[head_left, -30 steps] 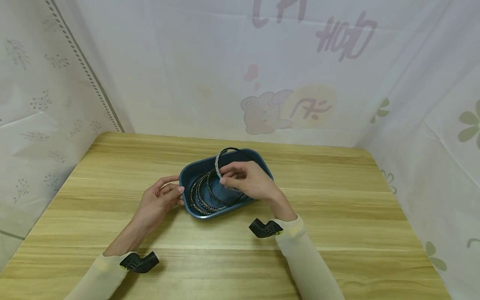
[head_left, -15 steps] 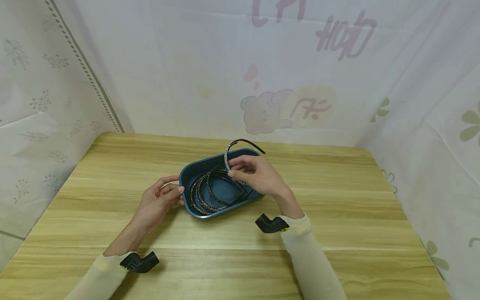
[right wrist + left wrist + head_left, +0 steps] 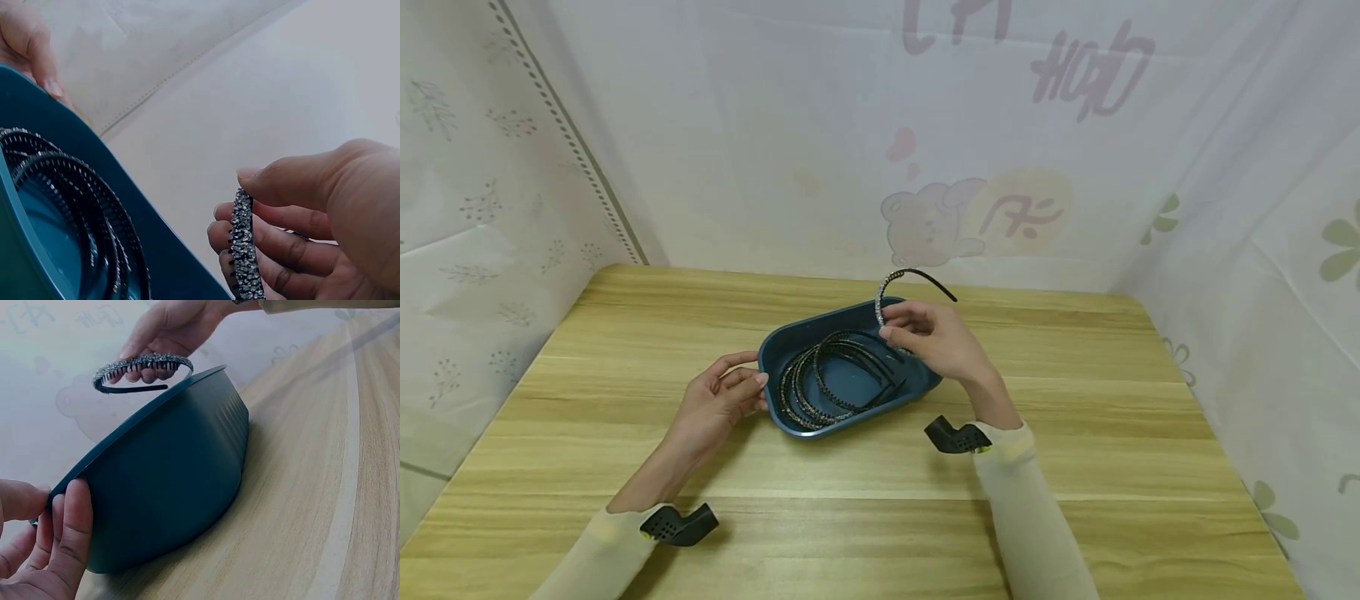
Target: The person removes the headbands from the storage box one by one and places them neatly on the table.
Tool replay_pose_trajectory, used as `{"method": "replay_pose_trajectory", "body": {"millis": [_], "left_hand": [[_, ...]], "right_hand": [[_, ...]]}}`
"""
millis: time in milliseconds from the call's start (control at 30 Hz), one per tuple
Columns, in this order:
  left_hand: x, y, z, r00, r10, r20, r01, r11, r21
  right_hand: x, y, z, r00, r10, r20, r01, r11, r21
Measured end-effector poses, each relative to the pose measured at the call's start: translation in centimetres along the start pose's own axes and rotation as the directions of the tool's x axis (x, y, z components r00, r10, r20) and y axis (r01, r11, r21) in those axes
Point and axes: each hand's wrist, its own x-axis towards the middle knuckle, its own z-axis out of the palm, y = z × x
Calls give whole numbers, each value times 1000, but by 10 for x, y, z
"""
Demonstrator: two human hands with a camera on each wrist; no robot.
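Between thumb and fingers of my right hand (image 3: 943, 342) is a toothed headband (image 3: 879, 308) covered in silvery glitter, raised above the far right end of a blue plastic box (image 3: 805, 327). Its thin black end points right in the head view, and the right wrist view shows the sparkling band (image 3: 245, 244) up close. My left hand (image 3: 718, 408) pinches the box's left rim, thumb at the edge and fingers against the outer wall (image 3: 162, 481). Inside the box, several dark glittery headbands (image 3: 797, 385) lie nested toward the left. My right hand hides part of the held band.
The box stands on a wood-grain table (image 3: 1075, 483). A printed pale curtain (image 3: 760, 167) hangs behind the table, with more cloth at both sides. Each sleeve carries a black wrist camera, one on the left (image 3: 679, 525) and one on the right (image 3: 957, 435).
My right hand has lifted the headband up and to the right, away from the nested ones, so its black end now clears the box. The left hand and box have stayed put.
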Motion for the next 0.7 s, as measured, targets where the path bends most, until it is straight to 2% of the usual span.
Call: {"method": "replay_pose_trajectory", "body": {"millis": [467, 700], "left_hand": [[0, 1, 0, 1000, -6, -12, 6, 1000, 2], [6, -3, -1, 1000, 22, -8, -22, 1000, -16]], "right_hand": [[6, 10, -10, 992, 69, -104, -73, 997, -33], [11, 23, -20, 987, 68, -148, -79, 994, -70]]}}
